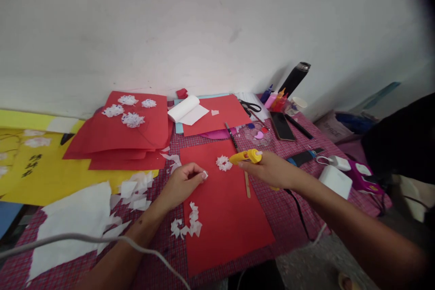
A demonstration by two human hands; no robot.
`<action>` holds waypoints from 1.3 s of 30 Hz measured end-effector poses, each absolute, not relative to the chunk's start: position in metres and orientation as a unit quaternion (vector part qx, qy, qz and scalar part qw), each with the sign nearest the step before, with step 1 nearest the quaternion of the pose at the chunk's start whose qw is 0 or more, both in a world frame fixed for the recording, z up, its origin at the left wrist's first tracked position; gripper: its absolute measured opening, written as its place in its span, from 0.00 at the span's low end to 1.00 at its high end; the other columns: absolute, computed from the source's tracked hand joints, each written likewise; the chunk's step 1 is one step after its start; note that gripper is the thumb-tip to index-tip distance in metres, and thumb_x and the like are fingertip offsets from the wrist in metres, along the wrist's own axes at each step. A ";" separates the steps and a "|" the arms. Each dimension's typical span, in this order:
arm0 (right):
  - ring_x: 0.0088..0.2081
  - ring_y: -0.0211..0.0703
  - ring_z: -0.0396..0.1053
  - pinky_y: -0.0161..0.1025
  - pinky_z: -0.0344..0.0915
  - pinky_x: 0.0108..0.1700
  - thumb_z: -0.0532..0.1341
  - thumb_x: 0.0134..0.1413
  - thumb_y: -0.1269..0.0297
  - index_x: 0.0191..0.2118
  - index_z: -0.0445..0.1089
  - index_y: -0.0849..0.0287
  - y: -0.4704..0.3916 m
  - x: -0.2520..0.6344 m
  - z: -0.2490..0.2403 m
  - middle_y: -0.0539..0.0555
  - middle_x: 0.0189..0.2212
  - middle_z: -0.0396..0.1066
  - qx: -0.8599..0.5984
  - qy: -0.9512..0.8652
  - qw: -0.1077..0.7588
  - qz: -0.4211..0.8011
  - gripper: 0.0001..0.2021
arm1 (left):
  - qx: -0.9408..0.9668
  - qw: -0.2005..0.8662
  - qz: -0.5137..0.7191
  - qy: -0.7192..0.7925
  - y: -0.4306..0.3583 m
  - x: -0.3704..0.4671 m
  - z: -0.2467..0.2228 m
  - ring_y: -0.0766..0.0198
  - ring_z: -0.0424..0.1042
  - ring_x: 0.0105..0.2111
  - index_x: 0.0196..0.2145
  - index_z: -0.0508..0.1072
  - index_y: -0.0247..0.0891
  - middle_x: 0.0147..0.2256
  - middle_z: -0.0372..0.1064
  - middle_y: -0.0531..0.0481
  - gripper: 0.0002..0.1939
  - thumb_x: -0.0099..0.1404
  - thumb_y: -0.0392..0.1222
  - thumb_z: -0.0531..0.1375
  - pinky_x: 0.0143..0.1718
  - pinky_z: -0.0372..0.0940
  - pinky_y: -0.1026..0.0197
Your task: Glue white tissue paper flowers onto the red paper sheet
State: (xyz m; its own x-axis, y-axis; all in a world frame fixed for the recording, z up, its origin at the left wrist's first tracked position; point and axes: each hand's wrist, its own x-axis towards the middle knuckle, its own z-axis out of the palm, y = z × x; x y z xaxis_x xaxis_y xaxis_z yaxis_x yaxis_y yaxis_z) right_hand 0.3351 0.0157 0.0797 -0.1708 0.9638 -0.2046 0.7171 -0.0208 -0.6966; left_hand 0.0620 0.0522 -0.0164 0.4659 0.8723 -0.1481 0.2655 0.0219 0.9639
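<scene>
My right hand [263,167] is wrapped round a yellow hot glue gun [245,156]. Its tip points left at a ring of white paper pieces [224,163] on a red sheet [227,226]. Over the sheet's left part, my left hand [186,181] pinches a small white piece of paper [205,174] between thumb and fingers. Below that hand, a curved row of crumpled white paper bits [190,224] lies across the sheet's left edge. A paintbrush [247,181] rests on the sheet, partly hidden behind the glue gun.
Red sheets [118,136] bearing several white paper flowers [132,119] lie back left. Cut white squares [136,190] and a white sheet [74,222] sit left. A phone [282,126], paint palette [257,133], scissors [250,106] and black flask [295,79] stand right. A cable [136,244] crosses my left forearm.
</scene>
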 end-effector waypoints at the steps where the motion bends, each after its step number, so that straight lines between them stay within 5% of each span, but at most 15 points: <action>1: 0.40 0.49 0.74 0.44 0.68 0.46 0.58 0.61 0.55 0.44 0.78 0.53 0.012 0.336 0.084 0.51 0.38 0.80 -0.616 -0.675 0.181 0.363 0.14 | 0.645 0.564 0.269 0.439 0.052 0.062 -0.017 0.63 0.69 0.32 0.33 0.74 0.37 0.32 0.73 0.50 0.13 0.64 0.51 0.61 0.35 0.62 0.63; 4: 0.28 0.43 0.71 0.39 0.68 0.33 0.57 0.62 0.51 0.38 0.77 0.54 -0.004 0.341 0.085 0.50 0.28 0.76 -0.631 -0.624 0.230 0.400 0.15 | 0.651 0.561 0.270 0.434 0.054 0.061 -0.017 0.64 0.69 0.32 0.33 0.74 0.37 0.32 0.74 0.51 0.13 0.64 0.51 0.61 0.36 0.63 0.63; 7: 0.17 0.36 0.61 0.35 0.56 0.20 0.55 0.62 0.45 0.25 0.71 0.57 -0.030 0.344 0.066 0.50 0.19 0.69 -0.648 -0.507 0.320 0.469 0.23 | 0.647 0.565 0.274 0.433 0.054 0.063 -0.015 0.64 0.69 0.32 0.32 0.74 0.37 0.31 0.73 0.51 0.13 0.64 0.50 0.61 0.36 0.63 0.63; 12: 0.17 0.34 0.60 0.35 0.53 0.20 0.54 0.62 0.42 0.28 0.70 0.59 -0.067 0.343 0.013 0.52 0.25 0.72 -0.578 -0.363 0.455 0.572 0.24 | 0.673 0.534 0.253 0.446 0.055 0.074 0.003 0.65 0.67 0.29 0.31 0.74 0.37 0.28 0.70 0.53 0.13 0.64 0.51 0.61 0.32 0.60 0.64; 17: 0.16 0.36 0.59 0.37 0.57 0.22 0.54 0.63 0.44 0.30 0.70 0.58 -0.076 0.347 -0.013 0.50 0.20 0.67 -0.511 -0.313 0.523 0.606 0.23 | 0.727 0.460 0.223 0.459 0.064 0.096 0.029 0.63 0.68 0.30 0.32 0.75 0.38 0.30 0.73 0.52 0.11 0.64 0.48 0.59 0.32 0.59 0.63; 29: 0.18 0.37 0.61 0.35 0.53 0.22 0.53 0.66 0.44 0.30 0.72 0.60 -0.081 0.352 -0.015 0.49 0.14 0.64 -0.524 -0.365 0.515 0.572 0.25 | 0.845 0.271 0.115 0.446 0.084 0.145 0.020 0.64 0.66 0.28 0.27 0.72 0.37 0.27 0.71 0.52 0.10 0.63 0.40 0.55 0.28 0.55 0.63; 39: 0.18 0.37 0.60 0.35 0.53 0.22 0.53 0.66 0.44 0.30 0.72 0.59 -0.081 0.354 -0.019 0.48 0.15 0.64 -0.522 -0.384 0.503 0.572 0.25 | 0.878 0.211 0.095 0.419 0.085 0.146 0.012 0.65 0.66 0.29 0.27 0.71 0.37 0.27 0.70 0.52 0.09 0.63 0.37 0.55 0.30 0.54 0.62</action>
State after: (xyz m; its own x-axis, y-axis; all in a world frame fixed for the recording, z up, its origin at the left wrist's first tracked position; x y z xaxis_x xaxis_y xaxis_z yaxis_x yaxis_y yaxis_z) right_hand 0.3540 -0.0813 -0.0189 0.0509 0.9765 -0.2093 -0.1743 -0.1977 -0.9646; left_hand 0.1464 0.0854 0.0122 0.6311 0.7756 -0.0093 0.6952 -0.5603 0.4502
